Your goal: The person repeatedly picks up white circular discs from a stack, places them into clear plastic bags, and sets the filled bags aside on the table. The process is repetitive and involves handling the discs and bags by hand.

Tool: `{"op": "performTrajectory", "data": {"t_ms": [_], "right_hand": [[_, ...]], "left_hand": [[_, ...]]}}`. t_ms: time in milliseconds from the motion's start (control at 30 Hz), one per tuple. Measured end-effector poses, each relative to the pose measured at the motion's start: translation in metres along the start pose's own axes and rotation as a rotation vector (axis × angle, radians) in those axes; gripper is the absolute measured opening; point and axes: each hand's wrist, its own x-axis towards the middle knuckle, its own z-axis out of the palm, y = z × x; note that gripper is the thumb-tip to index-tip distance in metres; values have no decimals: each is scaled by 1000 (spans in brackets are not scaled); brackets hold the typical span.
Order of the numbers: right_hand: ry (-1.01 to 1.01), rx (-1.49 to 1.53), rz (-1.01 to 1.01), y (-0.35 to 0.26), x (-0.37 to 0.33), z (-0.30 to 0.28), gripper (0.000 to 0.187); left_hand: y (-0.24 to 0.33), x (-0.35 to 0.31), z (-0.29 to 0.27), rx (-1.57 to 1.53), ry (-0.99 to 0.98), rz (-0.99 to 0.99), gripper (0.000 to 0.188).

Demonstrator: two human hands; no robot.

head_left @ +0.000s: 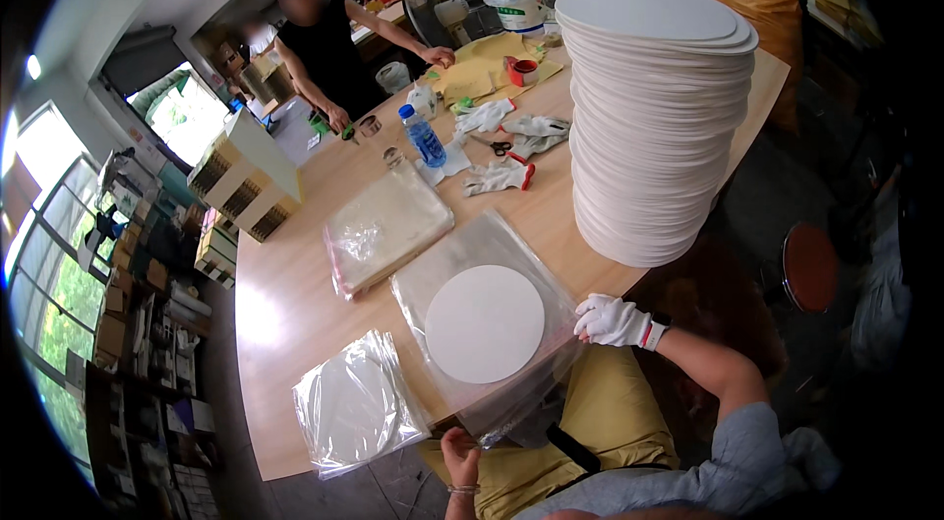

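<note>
White disc (pixel 485 324) lies flat on the near part of the counter (pixel 270 387), with clear plastic film (pixel 492 240) spread beneath it and hanging past the near edge; whether any film also covers its face cannot be told. Just right of the disc is the person's right hand (pixel 614 321), in a white glove, its fingers drawn together and closed on the side of the film. Nearer the person than the disc, below the counter's edge, is the bare left hand (pixel 459 458), its fingers loosely curled close to the hanging film; whether it has hold of any cannot be told. Left of the disc and a little nearer, a shiny clear-wrapped pack (pixel 359 407) sticks out over the edge. Beyond the disc to the left rests a flat pile of clear bags (pixel 388 230). Beyond it to the right rises a tall stack of white discs (pixel 654 137), slightly uneven. Farther beyond the disc are a blue-capped bottle (pixel 423 137), scissors (pixel 499 147), several white work gloves (pixel 494 177), a red tape roll (pixel 521 73) and yellow sheets (pixel 482 68). A co-worker (pixel 334 43) in a dark sleeveless top stands across the counter from the disc.
</note>
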Motion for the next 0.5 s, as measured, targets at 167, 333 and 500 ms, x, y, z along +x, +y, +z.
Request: {"op": "performTrajectory", "data": {"t_ms": [167, 333, 500], "right_hand": [[-104, -363, -271, -19, 10, -8, 8], [-195, -490, -136, -17, 17, -14, 9], [-53, -489, -62, -28, 16, -20, 11]], "left_hand": [[6, 16, 1, 922, -19, 572, 82], [37, 32, 11, 842, 53, 865, 11], [38, 45, 3, 564, -17, 743, 2]]}}
